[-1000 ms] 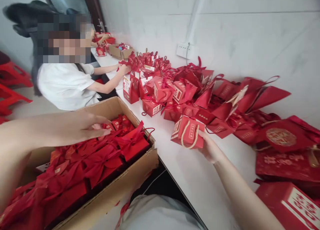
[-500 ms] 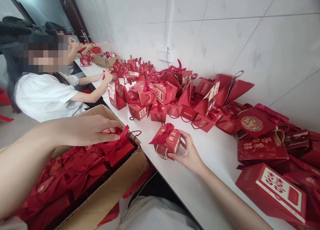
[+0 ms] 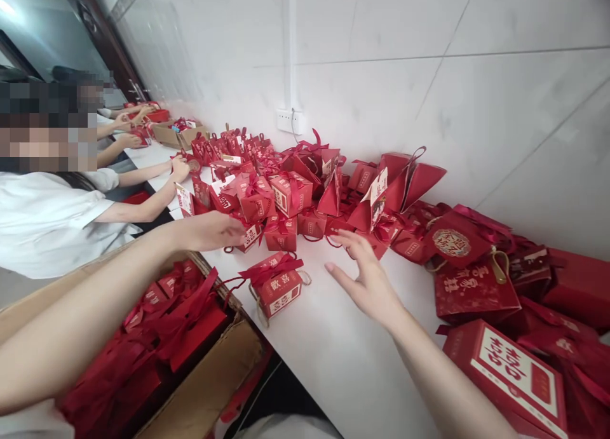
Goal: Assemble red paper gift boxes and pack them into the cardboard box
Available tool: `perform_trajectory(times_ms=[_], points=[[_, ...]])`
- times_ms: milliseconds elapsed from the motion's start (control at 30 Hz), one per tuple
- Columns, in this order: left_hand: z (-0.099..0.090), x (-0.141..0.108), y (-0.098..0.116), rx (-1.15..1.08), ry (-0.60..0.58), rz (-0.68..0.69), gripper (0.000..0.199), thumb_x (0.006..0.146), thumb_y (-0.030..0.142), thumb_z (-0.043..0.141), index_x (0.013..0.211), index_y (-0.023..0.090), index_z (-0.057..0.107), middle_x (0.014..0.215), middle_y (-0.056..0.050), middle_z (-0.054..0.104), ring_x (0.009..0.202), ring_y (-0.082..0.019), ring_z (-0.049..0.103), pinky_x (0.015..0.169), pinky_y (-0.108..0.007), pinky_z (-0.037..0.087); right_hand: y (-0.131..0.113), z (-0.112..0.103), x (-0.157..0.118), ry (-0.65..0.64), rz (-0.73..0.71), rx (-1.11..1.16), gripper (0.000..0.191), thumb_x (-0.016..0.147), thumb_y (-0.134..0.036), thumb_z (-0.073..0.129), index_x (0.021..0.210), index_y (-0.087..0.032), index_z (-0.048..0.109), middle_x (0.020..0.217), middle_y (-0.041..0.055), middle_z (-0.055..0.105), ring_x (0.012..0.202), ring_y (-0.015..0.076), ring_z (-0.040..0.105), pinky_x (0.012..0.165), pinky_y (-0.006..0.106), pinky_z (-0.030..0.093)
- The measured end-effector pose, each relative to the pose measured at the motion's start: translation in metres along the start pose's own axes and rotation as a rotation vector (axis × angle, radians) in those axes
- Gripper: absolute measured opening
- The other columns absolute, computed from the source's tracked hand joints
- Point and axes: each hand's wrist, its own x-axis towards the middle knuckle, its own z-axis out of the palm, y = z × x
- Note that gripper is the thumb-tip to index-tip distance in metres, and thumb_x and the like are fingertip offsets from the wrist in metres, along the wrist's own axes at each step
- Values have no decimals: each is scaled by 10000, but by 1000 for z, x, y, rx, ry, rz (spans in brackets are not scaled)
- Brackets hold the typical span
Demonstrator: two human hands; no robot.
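A small red gift box (image 3: 281, 293) with a ribbon bow, rope handles and a white label stands by itself on the white table (image 3: 333, 356). My right hand (image 3: 369, 280) is just right of it, empty, thumb and fingers spread. My left hand (image 3: 210, 231) hangs over the table edge with its fingers stretched toward the piled boxes, and no thing shows in it. Whether its fingertips touch the box behind them, I cannot tell. Below my left arm, an open cardboard carton (image 3: 223, 369) holds several red boxes with ribbons.
Many red gift boxes (image 3: 293, 194) are heaped along the wall, and a larger red box (image 3: 509, 375) lies at the right. A wall socket (image 3: 289, 120) is above the heap. Co-workers sit at the left; one's hand (image 3: 180, 168) is at the boxes. A smaller carton (image 3: 178, 137) stands farther back.
My right hand has let go of the small gift box, which now stands turned on the table. My left hand has moved from over the carton toward the piled boxes. The view has shifted right.
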Motion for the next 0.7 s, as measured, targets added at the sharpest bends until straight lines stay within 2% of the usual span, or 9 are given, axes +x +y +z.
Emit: perform_trajectory(times_ms=[100,167,233,333,400,467,567,633,700], points=[[-4,37,11,71,149,153,379,934,413,465,1105,188,718,1064,-60,734,919,-207,678,846,-265,458,-1,-32,16,185,-18,-40,375,918,-440,618,1248,-264,602,1364,107,555,1299,265,523,1072,449,456],[0,56,32,130,290,319,338,949,371,459,1098,201,712,1103,-57,718,982,-206,662,911,-287,446,0,-44,30,325,36,-110,344,922,-445,597,1195,-239,633,1277,113,622,1209,275,585,1026,453,481],[13,71,62,174,351,515,298,964,328,457,1057,217,718,1111,-51,714,1022,-196,650,965,-309,421,5,-46,51,469,158,-212,396,924,-460,571,1218,-200,623,1235,141,649,1145,299,617,1009,483,478],[35,89,111,206,408,764,273,975,270,458,984,220,726,1083,-44,724,1010,-177,653,1027,-345,375,23,-34,91,597,330,-307,767,891,-560,576,1473,-99,387,1493,242,441,1360,379,449,1064,545,417],[39,97,140,230,461,862,264,968,243,470,942,207,730,1029,-50,731,967,-179,660,1035,-371,373,39,-26,112,514,474,-336,936,861,-640,570,1529,-56,273,1570,292,293,1399,427,387,1040,583,417],[30,104,166,243,480,910,251,952,240,492,919,192,737,970,-60,730,929,-191,665,978,-372,422,53,-23,121,410,576,-354,818,910,-610,505,1507,-78,335,1493,288,425,1287,409,519,981,552,460],[-5,113,195,134,469,860,216,916,276,548,932,197,748,958,-55,722,879,-191,669,841,-333,484,60,-34,112,371,630,-401,504,984,-477,397,1302,-133,583,1137,220,691,1042,360,665,881,490,495],[-28,120,208,-33,475,774,185,887,309,602,894,203,753,902,-35,717,816,-177,666,835,-333,496,55,-49,99,409,618,-438,422,993,-422,373,1135,-157,670,995,191,719,972,343,675,849,450,487],[-38,127,216,-249,574,679,175,884,322,624,873,193,741,871,-34,710,818,-175,667,878,-345,502,45,-66,82,440,556,-446,383,988,-398,388,993,-175,699,912,157,723,907,312,670,809,397,474]])
